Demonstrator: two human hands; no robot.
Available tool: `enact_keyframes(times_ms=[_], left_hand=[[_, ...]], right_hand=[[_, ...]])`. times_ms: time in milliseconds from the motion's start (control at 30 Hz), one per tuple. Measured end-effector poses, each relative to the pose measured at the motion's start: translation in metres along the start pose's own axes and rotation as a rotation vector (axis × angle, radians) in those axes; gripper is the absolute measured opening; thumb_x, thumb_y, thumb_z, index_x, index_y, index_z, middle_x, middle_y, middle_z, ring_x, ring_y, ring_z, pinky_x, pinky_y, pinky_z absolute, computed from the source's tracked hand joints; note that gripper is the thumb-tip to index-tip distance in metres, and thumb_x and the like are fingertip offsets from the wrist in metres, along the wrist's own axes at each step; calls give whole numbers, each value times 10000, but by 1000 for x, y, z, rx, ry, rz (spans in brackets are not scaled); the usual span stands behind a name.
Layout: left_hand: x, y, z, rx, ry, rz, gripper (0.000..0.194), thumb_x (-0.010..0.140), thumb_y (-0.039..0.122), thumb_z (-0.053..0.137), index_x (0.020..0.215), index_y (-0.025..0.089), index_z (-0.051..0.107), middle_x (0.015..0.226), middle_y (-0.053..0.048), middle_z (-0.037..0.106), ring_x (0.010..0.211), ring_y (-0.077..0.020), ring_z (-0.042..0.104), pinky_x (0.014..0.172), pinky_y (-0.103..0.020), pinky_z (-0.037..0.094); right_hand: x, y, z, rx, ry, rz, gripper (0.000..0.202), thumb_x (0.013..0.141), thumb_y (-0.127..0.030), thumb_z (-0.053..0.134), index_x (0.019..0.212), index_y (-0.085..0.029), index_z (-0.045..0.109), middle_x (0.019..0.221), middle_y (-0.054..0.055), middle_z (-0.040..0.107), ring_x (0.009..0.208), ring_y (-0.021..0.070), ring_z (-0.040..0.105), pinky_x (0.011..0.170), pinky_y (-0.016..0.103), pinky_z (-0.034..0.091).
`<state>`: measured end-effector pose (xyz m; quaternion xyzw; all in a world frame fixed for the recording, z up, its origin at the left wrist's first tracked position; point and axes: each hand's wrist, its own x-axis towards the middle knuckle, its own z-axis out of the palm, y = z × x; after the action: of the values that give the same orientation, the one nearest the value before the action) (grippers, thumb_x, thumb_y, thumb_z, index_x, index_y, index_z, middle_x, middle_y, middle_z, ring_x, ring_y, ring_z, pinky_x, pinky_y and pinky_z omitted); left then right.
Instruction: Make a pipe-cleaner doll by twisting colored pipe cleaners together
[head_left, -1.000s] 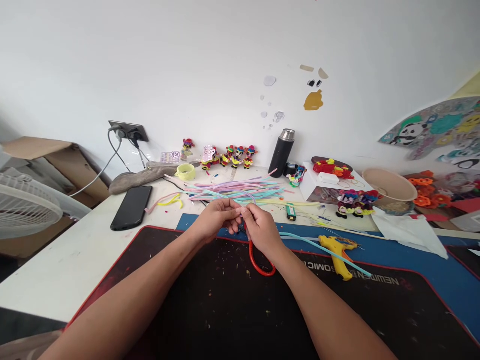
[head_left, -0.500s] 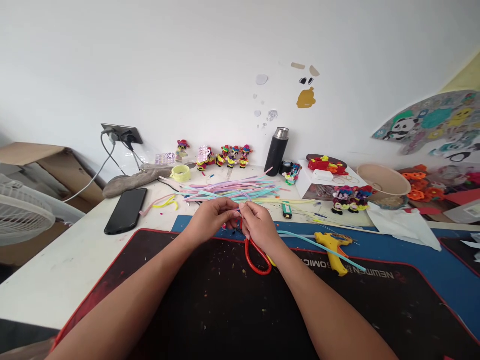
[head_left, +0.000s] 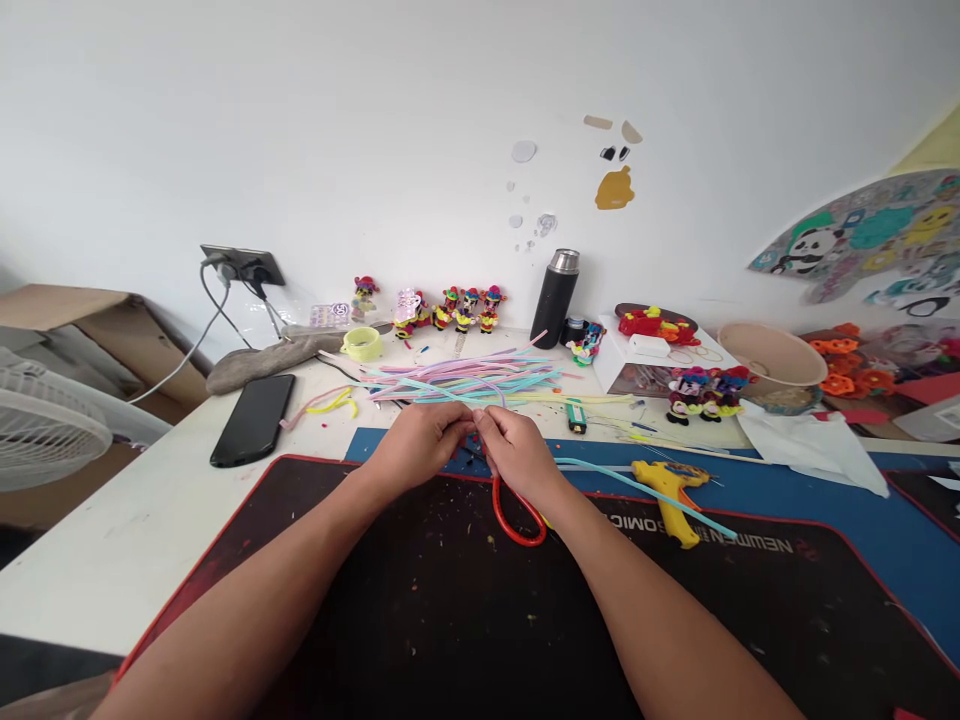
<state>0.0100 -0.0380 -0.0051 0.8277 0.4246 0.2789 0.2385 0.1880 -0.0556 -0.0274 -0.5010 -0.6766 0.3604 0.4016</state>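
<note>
My left hand [head_left: 424, 440] and my right hand [head_left: 517, 450] meet above the far edge of the black mat, thumbs and forefingers pinched together. Between the fingertips they hold a thin pipe cleaner, mostly hidden by the fingers; a pale lavender strand [head_left: 496, 393] curves up just behind them. Below my right hand lies a red loop handle [head_left: 520, 530], apparently of scissors, partly covered by the hand and wrist. Right behind both hands spreads a pile of pink, lavender and mint pipe cleaners [head_left: 465, 375].
A yellow glue gun [head_left: 675, 500] lies to the right, a light blue pipe cleaner [head_left: 645, 490] across it. At left is a black phone [head_left: 253, 420]. Along the wall stand a black flask [head_left: 556, 300] and several small figures [head_left: 470, 311]. A white box [head_left: 611, 370] stands behind.
Both hands stay pinched together at nearly the same spot, with only slight finger movement. The view has shifted a little.
</note>
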Motion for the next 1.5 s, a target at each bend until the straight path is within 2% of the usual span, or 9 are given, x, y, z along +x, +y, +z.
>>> enact_keyframes(times_ms=[100, 300, 400, 633, 833, 967, 1267, 1400, 1500], left_hand=[[-1, 0, 2, -38, 9, -5, 246, 995, 290, 505, 887, 201, 707, 647, -8, 679, 576, -158, 613, 607, -253, 405], [1, 1, 8, 171, 95, 32, 201, 963, 256, 552, 967, 202, 746, 875, -89, 764, 772, -231, 686, 696, -294, 430], [2, 2, 11, 145, 108, 13, 228, 980, 255, 535, 1037, 206, 750, 871, -84, 763, 766, -228, 691, 720, -296, 455], [3, 0, 11, 153, 117, 116, 245, 986, 281, 577, 1172, 213, 722, 1094, -99, 779, 977, -257, 726, 839, -316, 505], [2, -10, 9, 319, 144, 226, 271, 1042, 273, 471, 1133, 195, 714, 965, -86, 786, 820, -219, 731, 709, -289, 496], [1, -12, 8, 398, 108, 222, 325, 1058, 309, 426, 993, 157, 706, 803, -80, 747, 703, -208, 688, 622, -282, 433], [1, 1, 10, -47, 55, 35, 349, 1008, 296, 463, 693, 186, 565, 569, 29, 562, 537, -122, 519, 580, -239, 367], [5, 3, 17, -246, 75, -106, 324, 998, 398, 498, 794, 188, 637, 548, 52, 533, 512, -123, 500, 553, -236, 376], [6, 0, 16, -229, 111, -133, 301, 971, 435, 549, 855, 186, 672, 553, 51, 547, 516, -128, 495, 544, -241, 361]], right_hand=[[0, -1, 3, 72, 13, 30, 443, 1037, -517, 440, 691, -244, 479, 447, -48, 474, 437, 156, 479, 527, 287, 375], [3, 5, 11, 281, 54, 78, 473, 994, -609, 467, 685, -254, 420, 423, -74, 376, 356, 134, 429, 437, 272, 348], [6, 9, 13, 349, 56, 102, 490, 972, -643, 483, 684, -253, 419, 425, -77, 363, 346, 123, 405, 412, 265, 333], [7, 2, 9, 543, 91, 123, 509, 938, -579, 585, 619, -238, 386, 449, -90, 304, 331, 81, 331, 370, 244, 272], [7, -1, 12, 599, 75, 161, 514, 930, -538, 605, 593, -233, 365, 440, -98, 292, 322, 71, 315, 354, 236, 237], [5, 4, 13, 553, 63, 154, 503, 954, -538, 573, 606, -234, 374, 427, -100, 309, 316, 77, 336, 361, 236, 261], [6, 6, 10, 380, 82, 81, 482, 998, -499, 509, 611, -237, 394, 415, -80, 356, 336, 99, 390, 395, 251, 305], [8, 6, 9, 503, 113, 111, 469, 982, -482, 532, 609, -235, 393, 435, -86, 350, 328, 87, 365, 383, 248, 280], [8, 2, 8, 586, 126, 127, 466, 972, -474, 536, 604, -235, 380, 445, -96, 320, 318, 79, 348, 374, 244, 255]])
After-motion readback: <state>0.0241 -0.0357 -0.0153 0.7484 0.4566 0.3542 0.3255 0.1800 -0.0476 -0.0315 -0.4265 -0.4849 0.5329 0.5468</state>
